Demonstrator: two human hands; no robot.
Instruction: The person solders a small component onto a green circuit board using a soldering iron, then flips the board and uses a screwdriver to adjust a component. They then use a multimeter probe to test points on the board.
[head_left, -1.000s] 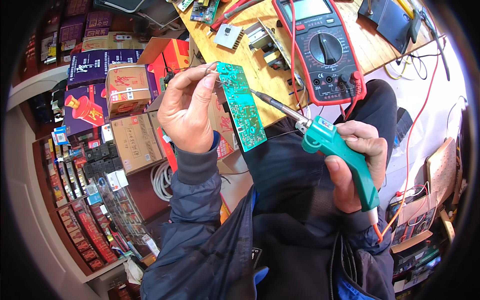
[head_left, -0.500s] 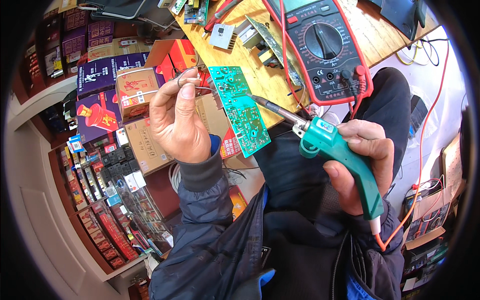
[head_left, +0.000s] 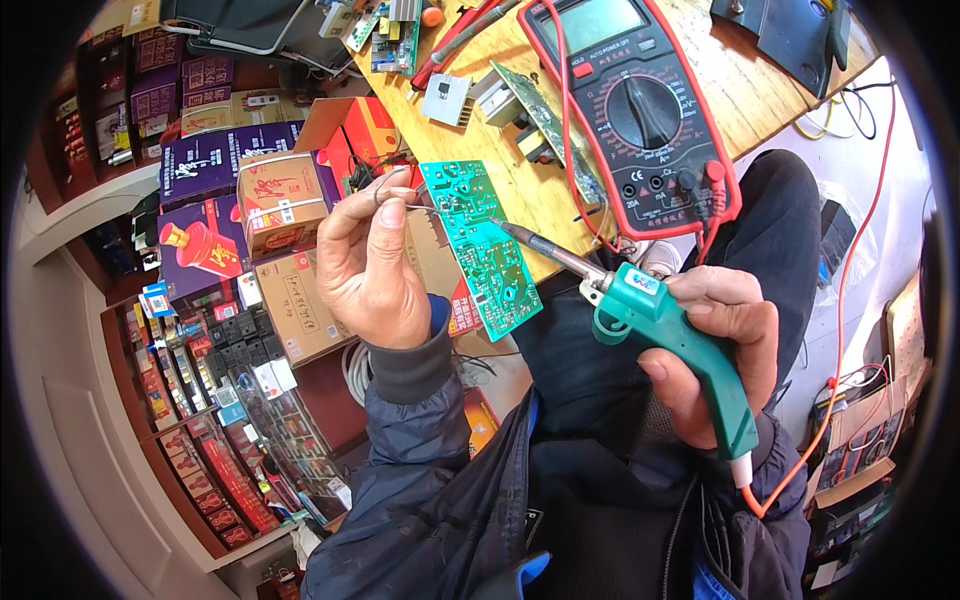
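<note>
A green circuit board [head_left: 487,262] stands tilted in front of me, its soldered side toward me. My left hand [head_left: 375,270] is beside its left edge, thumb and fingers pinched on a thin grey wire [head_left: 422,208] that runs to the board. What bears the board's weight is hidden. In my right hand [head_left: 722,345] is a green pistol-shaped soldering iron [head_left: 690,345], gripped round the handle. Its dark tip points left and meets the board's upper right part, or hovers just over it; I cannot tell which. An orange cord leaves the handle's lower end.
A red-and-black multimeter [head_left: 640,115] lies on the wooden table [head_left: 455,140], its red lead trailing near the iron. Beside it are another circuit board [head_left: 545,120] with parts and a metal heat sink [head_left: 447,100]. Cardboard boxes [head_left: 300,305] stack at the left, near my left hand.
The whole view has shifted, so the table, board and hands all sit lower in the picture. Both hands keep their grips, and the iron's tip stays at about the same part of the board.
</note>
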